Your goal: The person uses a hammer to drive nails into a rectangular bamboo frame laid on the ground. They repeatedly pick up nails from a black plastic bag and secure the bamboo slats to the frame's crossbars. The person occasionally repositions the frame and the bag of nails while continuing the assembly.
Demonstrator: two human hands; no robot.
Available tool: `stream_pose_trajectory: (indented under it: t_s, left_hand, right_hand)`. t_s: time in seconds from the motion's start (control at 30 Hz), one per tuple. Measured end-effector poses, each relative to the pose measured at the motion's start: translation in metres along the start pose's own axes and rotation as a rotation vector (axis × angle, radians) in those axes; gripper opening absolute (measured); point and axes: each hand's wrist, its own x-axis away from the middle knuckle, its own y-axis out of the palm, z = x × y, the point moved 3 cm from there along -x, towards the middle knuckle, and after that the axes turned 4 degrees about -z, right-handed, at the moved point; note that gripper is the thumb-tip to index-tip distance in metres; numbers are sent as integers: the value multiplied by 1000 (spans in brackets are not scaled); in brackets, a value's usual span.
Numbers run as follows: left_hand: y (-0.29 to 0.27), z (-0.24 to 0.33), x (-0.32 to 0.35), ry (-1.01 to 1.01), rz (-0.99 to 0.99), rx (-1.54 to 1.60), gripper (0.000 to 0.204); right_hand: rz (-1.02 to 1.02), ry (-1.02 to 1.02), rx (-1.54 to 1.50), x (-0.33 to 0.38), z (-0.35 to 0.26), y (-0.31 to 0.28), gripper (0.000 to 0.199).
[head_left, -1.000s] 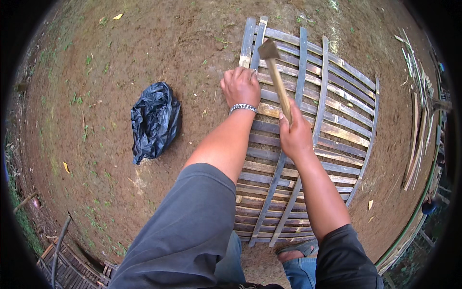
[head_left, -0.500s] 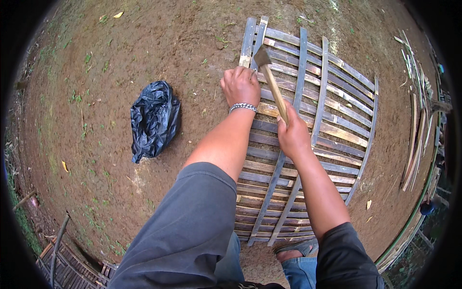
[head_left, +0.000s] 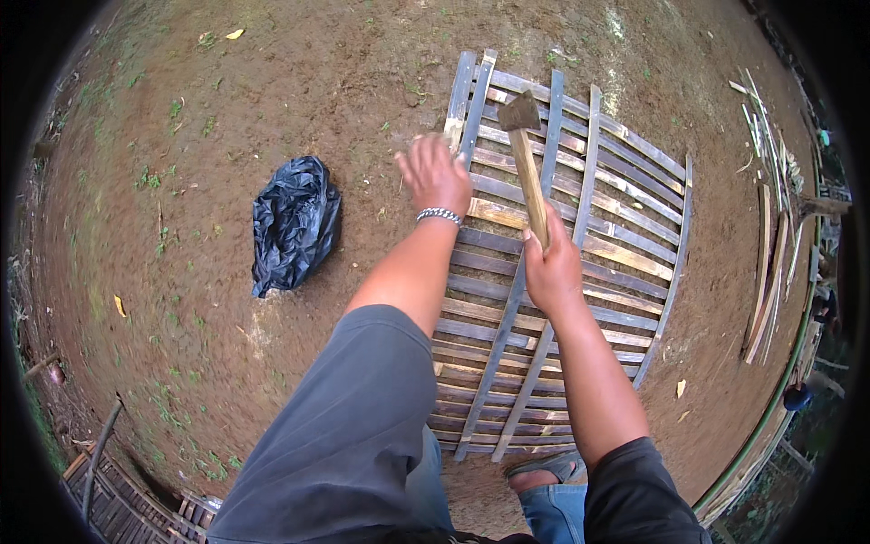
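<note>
A panel of bamboo slats (head_left: pixel 594 247), with long strips laid across them, lies flat on the ground in front of me. My right hand (head_left: pixel 553 272) is wrapped round the wooden handle of a hammer (head_left: pixel 528 177). Its dark, broad metal head points away from me and is raised over the far part of the panel. At the panel's left edge, my left hand (head_left: pixel 437 175) has its fingers apart and slightly blurred. Close beyond its fingertips are two side strips (head_left: pixel 469 104). Whether the palm touches the slats is hidden.
A crumpled black plastic bag (head_left: pixel 294 227) sits on the brown soil to the left. Loose bamboo strips (head_left: pixel 768 263) lie at the right. My sandalled foot (head_left: pixel 544 473) is near the panel's close edge. A woven bamboo structure (head_left: pixel 118 499) shows at the lower left.
My left hand has loosened from the side strip, its fingers now spread. The hammer head has shifted slightly right, away from the left hand. The whole view has moved a little.
</note>
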Motion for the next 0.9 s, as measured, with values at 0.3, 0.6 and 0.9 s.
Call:
stream_pose_trajectory:
  t_s: [0.3,0.6,0.9]
  left_hand:
    - [1,-8,5,-147,-54,-204,60]
    - [4,-11,1,-125,-45,-227,61]
    - [3,-12,3,-104,-3,-217,61]
  right_hand:
    - [-60,-58,1,-3,19,19,52]
    - [0,-153,-20,-20,15,20,54]
    - [46,-188,-24,-23,3,7,56]
